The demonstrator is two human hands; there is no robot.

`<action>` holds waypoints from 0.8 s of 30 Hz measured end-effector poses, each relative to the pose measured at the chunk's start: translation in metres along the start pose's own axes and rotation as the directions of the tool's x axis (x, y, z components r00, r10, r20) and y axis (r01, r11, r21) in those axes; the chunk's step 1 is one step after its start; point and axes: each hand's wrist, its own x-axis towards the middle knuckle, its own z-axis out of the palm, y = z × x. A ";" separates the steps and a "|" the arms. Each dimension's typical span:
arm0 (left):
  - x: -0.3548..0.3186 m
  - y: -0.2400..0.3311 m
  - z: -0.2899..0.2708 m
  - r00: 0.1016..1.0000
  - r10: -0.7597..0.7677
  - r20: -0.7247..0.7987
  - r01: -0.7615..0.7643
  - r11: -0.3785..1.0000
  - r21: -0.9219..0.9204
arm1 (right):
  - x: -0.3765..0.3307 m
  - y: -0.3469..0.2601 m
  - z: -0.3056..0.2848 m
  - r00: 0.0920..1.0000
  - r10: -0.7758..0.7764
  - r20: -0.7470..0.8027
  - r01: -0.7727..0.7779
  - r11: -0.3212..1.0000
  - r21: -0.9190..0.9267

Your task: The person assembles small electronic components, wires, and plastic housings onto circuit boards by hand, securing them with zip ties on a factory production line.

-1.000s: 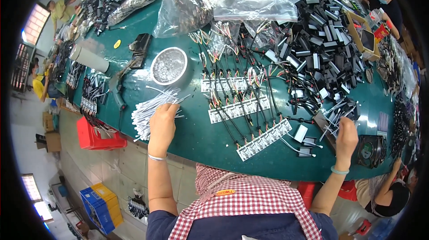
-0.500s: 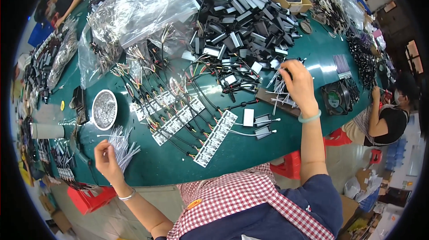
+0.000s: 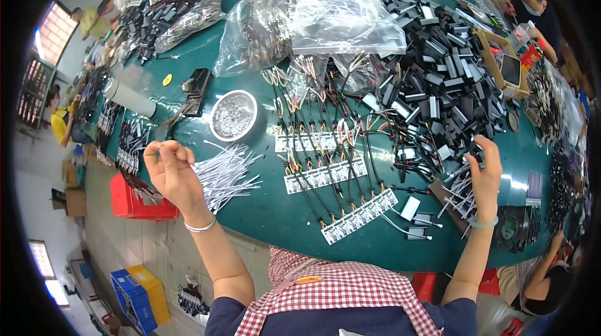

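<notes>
My left hand (image 3: 169,170) is raised over the table's near left edge, its fingertips pinched on a thin white strip. Just to its right lies a loose pile of the same white strips (image 3: 226,172). My right hand (image 3: 485,170) reaches to the far right, back toward me, fingers curled down onto black parts and white-tipped wires (image 3: 460,191). What sits under its palm is hidden. Between the hands lie three strips of small circuit boards (image 3: 360,209) with black and coloured wires soldered on.
On the green table (image 3: 269,214) stand a metal bowl (image 3: 233,114), clear plastic bags (image 3: 344,17), a big heap of black parts (image 3: 438,79), a cardboard box (image 3: 501,67) and a black fan (image 3: 514,226). A red crate (image 3: 134,198) and a blue box (image 3: 141,295) sit below. Other people work around the table.
The view has swung back to the left. My left hand has lifted off the strip pile with its fingers pinched. My right hand stays at the parts on the right.
</notes>
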 end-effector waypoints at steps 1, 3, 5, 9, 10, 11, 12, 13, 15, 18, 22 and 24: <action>-0.003 0.001 0.008 1.000 0.005 0.000 -0.005 1.000 0.006 | 0.002 -0.010 -0.004 1.000 -0.002 0.000 0.002 1.000 0.008; -0.011 0.005 0.021 0.992 -0.108 0.072 0.102 0.991 0.084 | 0.005 -0.038 -0.013 0.995 -0.020 -0.101 0.036 0.988 0.153; -0.026 0.006 0.046 0.967 -0.232 0.107 0.190 0.932 0.310 | -0.002 -0.049 -0.013 0.997 0.006 -0.076 0.012 0.974 0.226; -0.055 0.008 0.087 0.825 -0.414 0.384 0.209 0.856 0.474 | -0.011 -0.085 -0.001 0.949 0.164 0.268 -0.302 0.708 0.638; -0.060 0.009 0.099 0.780 -0.443 0.443 0.204 0.848 0.489 | -0.013 -0.090 0.004 0.947 0.120 0.296 -0.287 0.728 0.623; -0.064 0.011 0.106 0.773 -0.451 0.446 0.213 0.847 0.487 | -0.015 -0.095 0.010 0.942 0.078 0.326 -0.272 0.745 0.609; -0.068 0.012 0.112 0.717 -0.463 0.521 0.174 0.843 0.509 | -0.016 -0.098 0.017 0.947 0.034 0.319 -0.237 0.745 0.624; -0.073 0.013 0.117 0.651 -0.477 0.591 0.141 0.840 0.524 | -0.017 -0.101 0.024 0.948 -0.007 0.317 -0.206 0.747 0.632; -0.083 0.013 0.130 0.600 -0.487 0.635 0.130 0.842 0.523 | -0.021 -0.114 0.033 0.907 0.043 0.418 -0.347 0.638 0.687; -0.099 0.014 0.147 0.585 -0.470 0.661 0.085 0.846 0.527 | -0.026 -0.127 0.040 0.926 -0.014 0.377 -0.293 0.604 0.742; -0.113 0.005 0.156 0.604 -0.431 0.670 0.050 0.860 0.508 | -0.033 -0.128 0.046 0.937 -0.040 0.346 -0.256 0.594 0.763; -0.116 0.003 0.158 0.604 -0.414 0.681 0.029 0.865 0.501 | -0.038 -0.129 0.049 0.944 -0.043 0.327 -0.246 0.565 0.787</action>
